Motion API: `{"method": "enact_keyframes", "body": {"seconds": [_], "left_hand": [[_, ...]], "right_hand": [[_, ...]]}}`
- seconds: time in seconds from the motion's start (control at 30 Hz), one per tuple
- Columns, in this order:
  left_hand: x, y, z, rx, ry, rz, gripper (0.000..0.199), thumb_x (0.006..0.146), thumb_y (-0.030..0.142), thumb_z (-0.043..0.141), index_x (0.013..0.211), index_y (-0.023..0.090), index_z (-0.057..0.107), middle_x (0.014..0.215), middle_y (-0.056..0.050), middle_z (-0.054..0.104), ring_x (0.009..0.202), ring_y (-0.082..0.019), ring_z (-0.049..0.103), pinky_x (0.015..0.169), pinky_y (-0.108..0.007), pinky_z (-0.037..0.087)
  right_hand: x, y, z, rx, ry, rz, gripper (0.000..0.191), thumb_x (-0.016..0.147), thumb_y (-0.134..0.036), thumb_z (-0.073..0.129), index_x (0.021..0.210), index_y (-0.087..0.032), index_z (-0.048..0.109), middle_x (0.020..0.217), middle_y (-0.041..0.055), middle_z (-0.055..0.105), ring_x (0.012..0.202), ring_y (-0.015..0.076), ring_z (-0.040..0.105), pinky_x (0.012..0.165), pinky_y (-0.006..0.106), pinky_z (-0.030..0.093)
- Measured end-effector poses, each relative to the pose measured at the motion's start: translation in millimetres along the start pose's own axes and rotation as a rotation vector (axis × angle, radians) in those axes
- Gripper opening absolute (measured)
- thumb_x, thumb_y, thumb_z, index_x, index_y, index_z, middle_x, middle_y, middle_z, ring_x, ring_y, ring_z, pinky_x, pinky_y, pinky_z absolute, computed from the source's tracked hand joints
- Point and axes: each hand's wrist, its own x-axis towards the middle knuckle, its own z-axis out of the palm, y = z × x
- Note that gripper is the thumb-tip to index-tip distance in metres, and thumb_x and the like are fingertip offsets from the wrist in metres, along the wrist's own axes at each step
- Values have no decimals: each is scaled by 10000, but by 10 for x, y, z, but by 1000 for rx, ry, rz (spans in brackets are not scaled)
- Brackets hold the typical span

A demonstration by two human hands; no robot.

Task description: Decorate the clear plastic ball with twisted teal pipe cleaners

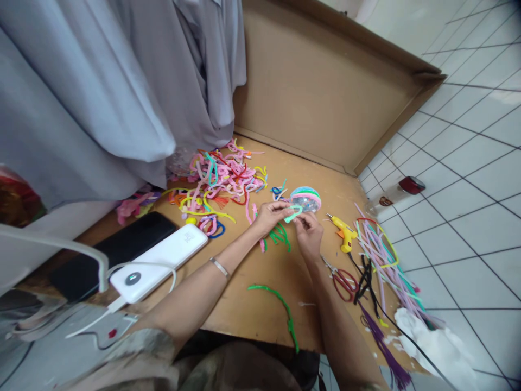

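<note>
Between my two hands is a mint-green pipe cleaner (293,214), bent into a small loop. My left hand (273,215) pinches its left side, and my right hand (308,233) pinches its lower right end. Just behind the fingers sits a clear round ball (306,200) with pink, green and blue bands around its top. Green pipe cleaner pieces (279,235) lie on the table beneath my hands. Closer to me rests a long curved green pipe cleaner (285,307).
A heap of colourful pipe cleaners (228,176) lies at the back left. At right are a yellow glue gun (344,232), red-handled scissors (345,283), a bundle of lilac pipe cleaners (382,260) and white fluff (431,342). A white power bank (163,263) lies at left by a dark phone (118,252).
</note>
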Motion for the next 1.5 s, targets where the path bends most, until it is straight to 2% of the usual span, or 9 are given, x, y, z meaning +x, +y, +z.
{"method": "enact_keyframes", "body": {"seconds": [0.13, 0.3, 0.5, 0.77, 0.97, 1.13, 1.33, 1.5], "left_hand": [[-9, -3, 2, 21, -19, 5, 431, 538, 428, 857, 822, 123, 746, 891, -66, 729, 824, -172, 643, 853, -325, 488], [-3, -36, 1, 56, -37, 12, 489, 537, 439, 857, 896, 129, 742, 916, -75, 730, 806, -171, 650, 803, -311, 503], [-7, -22, -3, 117, -47, 37, 454, 566, 491, 828, 827, 130, 743, 845, -63, 726, 749, -152, 631, 743, -277, 496], [-13, 12, -3, 99, 6, 13, 423, 546, 481, 835, 782, 140, 751, 793, -49, 730, 741, -161, 625, 780, -300, 489], [-1, -19, -25, 79, 1, 19, 411, 553, 476, 837, 767, 137, 750, 763, -45, 721, 720, -148, 613, 769, -284, 478], [-7, 10, -25, 77, 1, 26, 419, 555, 507, 829, 743, 142, 743, 749, -37, 715, 708, -144, 605, 761, -282, 481], [-24, 43, 4, 88, -15, -4, 439, 547, 503, 835, 769, 133, 752, 775, -40, 713, 706, -134, 587, 724, -260, 468], [-13, 10, -11, 63, -24, -15, 525, 653, 611, 725, 873, 135, 753, 795, -50, 697, 651, -112, 544, 593, -218, 418]], "right_hand": [[7, 35, -14, -50, 17, -46, 118, 802, -218, 568, 775, -192, 680, 715, 11, 578, 665, 151, 517, 618, 273, 426], [7, 69, -30, -138, 21, -126, 163, 831, -190, 528, 810, -194, 690, 748, 28, 596, 687, 160, 551, 661, 296, 465], [1, 57, -31, -234, 42, -188, 189, 853, -200, 497, 833, -204, 685, 787, 49, 622, 754, 184, 587, 717, 323, 488], [5, 7, -13, -76, 47, 45, 153, 801, -272, 563, 796, -188, 691, 721, 11, 578, 636, 140, 499, 612, 270, 433], [27, 31, -9, 91, 57, 146, 151, 752, -297, 600, 769, -178, 691, 758, 21, 637, 732, 156, 567, 712, 295, 473], [38, 29, -27, 164, -2, 259, 223, 743, -366, 633, 798, -161, 700, 807, 41, 698, 764, 179, 614, 764, 334, 492], [47, 41, -16, 151, 48, 286, 227, 693, -377, 671, 746, -158, 699, 752, 39, 716, 733, 190, 630, 746, 343, 501], [48, 73, -10, 142, 116, 285, 214, 685, -367, 669, 735, -162, 698, 736, 32, 706, 708, 182, 620, 731, 339, 502]]}}
